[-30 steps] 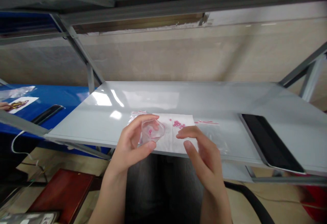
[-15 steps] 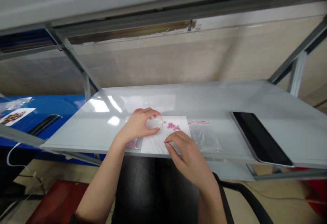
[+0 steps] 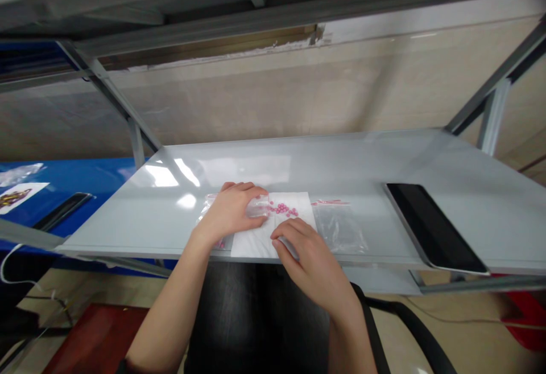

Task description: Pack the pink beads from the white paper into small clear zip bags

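Note:
My left hand (image 3: 238,206) holds a small clear zip bag (image 3: 257,206) between thumb and fingers, its mouth facing right and low over a white paper sheet (image 3: 251,240). Small pink beads (image 3: 282,209) lie on the sheet in a loose cluster, trailing back to the bag's mouth. Below the beads, my right hand (image 3: 305,249) rests at the sheet's lower right, fingers curled and thumb tip close to the index fingertip; whether anything is between them is hidden. Under my left hand and wrist lies another clear bag (image 3: 209,203), partly covered, with pink bits showing.
A clear zip bag with a red seal (image 3: 339,229) lies flat right of the sheet. Further right is a large black tablet or phone (image 3: 435,226) on the grey tabletop (image 3: 362,163). Metal struts (image 3: 106,86) rise at both sides. A blue table (image 3: 98,175) stands left.
More pink beads have come out at the bag's mouth onto the sheet, and the bag is tipped lower. My right hand has hardly moved. The head view has shifted slightly.

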